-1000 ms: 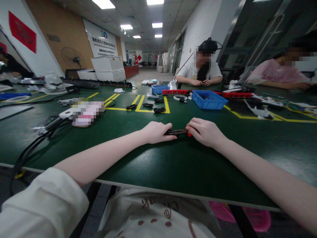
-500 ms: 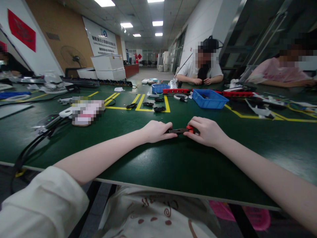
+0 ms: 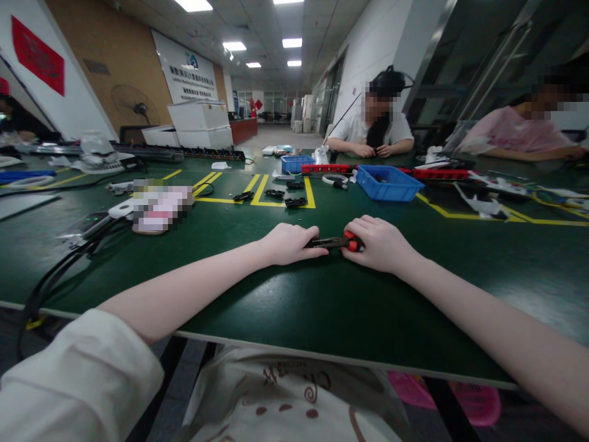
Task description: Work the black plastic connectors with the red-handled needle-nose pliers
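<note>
In my right hand [image 3: 380,245] is a pair of red-handled pliers [image 3: 337,242], its dark jaws pointing left toward my other hand. The fingers wrap round the handles, which are mostly hidden in the palm. My left hand [image 3: 291,244] is closed, thumb and forefinger pinching a small black part [image 3: 313,243] that the fingers largely cover. The jaw tips meet this part between the fingers; whether they grip it I cannot tell. Both hands are just above the green table [image 3: 294,307]. Several small black connector-like parts [image 3: 295,202] lie beyond them, near the yellow tape.
Ahead to the right stands a blue bin [image 3: 389,184], with a smaller blue bin [image 3: 297,164] farther back. On the left lie a pink phone [image 3: 161,212] and black cables [image 3: 69,270]. A person [image 3: 375,132] sits across the table, another [image 3: 519,135] at the far right.
My right hand has turned the pliers a little, so the red handles show differently and the jaws look wider side-on. My left hand has barely moved.
</note>
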### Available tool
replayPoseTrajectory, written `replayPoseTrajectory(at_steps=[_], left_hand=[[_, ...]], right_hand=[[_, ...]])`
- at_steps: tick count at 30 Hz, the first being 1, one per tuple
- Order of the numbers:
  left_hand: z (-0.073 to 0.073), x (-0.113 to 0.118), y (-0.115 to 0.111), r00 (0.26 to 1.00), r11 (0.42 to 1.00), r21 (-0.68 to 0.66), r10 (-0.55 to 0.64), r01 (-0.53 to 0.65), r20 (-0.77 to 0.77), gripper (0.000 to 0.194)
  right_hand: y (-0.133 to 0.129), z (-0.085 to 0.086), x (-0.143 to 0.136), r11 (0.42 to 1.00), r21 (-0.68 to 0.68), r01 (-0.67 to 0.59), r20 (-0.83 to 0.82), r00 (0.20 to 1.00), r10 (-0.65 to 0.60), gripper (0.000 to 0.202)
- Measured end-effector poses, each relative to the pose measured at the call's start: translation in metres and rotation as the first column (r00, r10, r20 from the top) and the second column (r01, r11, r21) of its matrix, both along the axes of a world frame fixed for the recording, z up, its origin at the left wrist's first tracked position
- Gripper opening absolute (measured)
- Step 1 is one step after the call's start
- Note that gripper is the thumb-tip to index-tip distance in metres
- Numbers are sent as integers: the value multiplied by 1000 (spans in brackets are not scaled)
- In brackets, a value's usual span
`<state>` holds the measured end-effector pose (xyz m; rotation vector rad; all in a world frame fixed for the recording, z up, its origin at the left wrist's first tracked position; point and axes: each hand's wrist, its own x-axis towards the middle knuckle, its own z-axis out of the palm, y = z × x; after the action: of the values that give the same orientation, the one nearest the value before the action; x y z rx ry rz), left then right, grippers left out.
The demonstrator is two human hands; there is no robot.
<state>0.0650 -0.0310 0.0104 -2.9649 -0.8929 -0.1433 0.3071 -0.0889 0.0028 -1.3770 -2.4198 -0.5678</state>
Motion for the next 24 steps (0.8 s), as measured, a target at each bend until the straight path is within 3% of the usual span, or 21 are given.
replayPoseTrajectory(at_steps=[10, 24], left_hand=[[-1, 0, 0, 1000, 1000, 5, 4, -4, 11, 49], [1, 1, 0, 1000, 1000, -18, -1, 1, -1, 48]], right_hand=[[-2, 3, 0, 996, -87, 21, -35, 999, -24, 20], [-3, 3, -3, 997, -68, 43, -13, 999, -44, 18]])
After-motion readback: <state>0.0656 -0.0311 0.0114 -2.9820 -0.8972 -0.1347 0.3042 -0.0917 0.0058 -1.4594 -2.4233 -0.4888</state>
